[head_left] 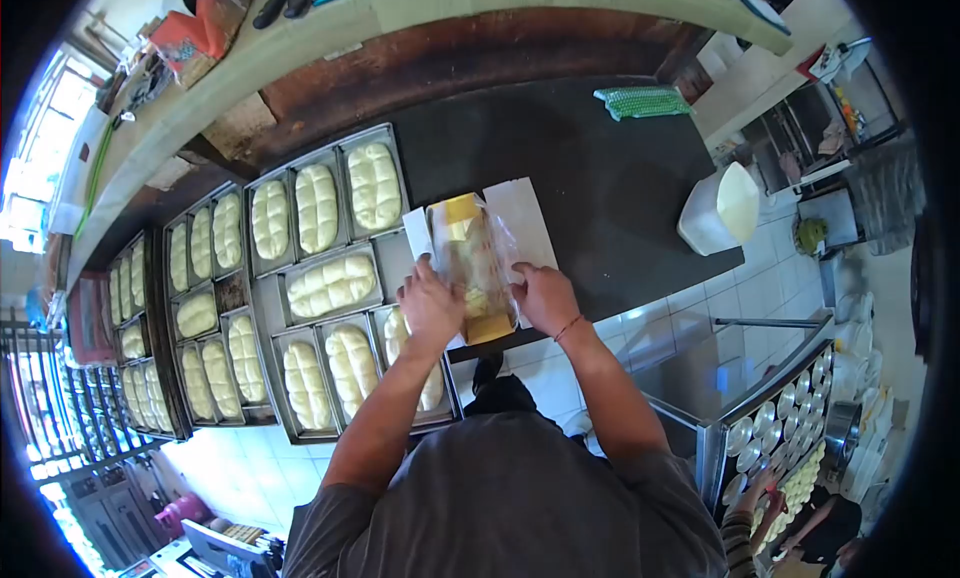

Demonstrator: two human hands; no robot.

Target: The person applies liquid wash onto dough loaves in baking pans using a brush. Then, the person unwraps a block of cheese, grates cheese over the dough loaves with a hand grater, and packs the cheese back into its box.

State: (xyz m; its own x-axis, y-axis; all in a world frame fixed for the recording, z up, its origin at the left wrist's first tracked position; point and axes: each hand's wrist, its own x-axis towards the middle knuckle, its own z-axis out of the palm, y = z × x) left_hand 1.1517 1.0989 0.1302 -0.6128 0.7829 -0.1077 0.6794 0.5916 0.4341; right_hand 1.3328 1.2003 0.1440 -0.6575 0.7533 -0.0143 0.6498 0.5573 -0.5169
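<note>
An open cardboard carton (489, 327) stands near the front edge of the dark table, its white side flaps folded outward. Clear plastic liner (503, 246) covers its inside, with pale yellow pieces showing through; what they are I cannot tell. My left hand (430, 303) is at the left side of the carton, fingers bent over the liner and edge. At the opposite side, my right hand (545, 298) has curled fingers pinching the liner's right edge. The fingertips of both hands are partly hidden.
Metal trays of segmented dough (318, 208) fill the table's left side, close to my left arm. A white tub (718, 210) stands at the right edge, and a green-and-white packet (643, 102) lies at the back. Another person's arm (745, 503) reaches by a rack lower right.
</note>
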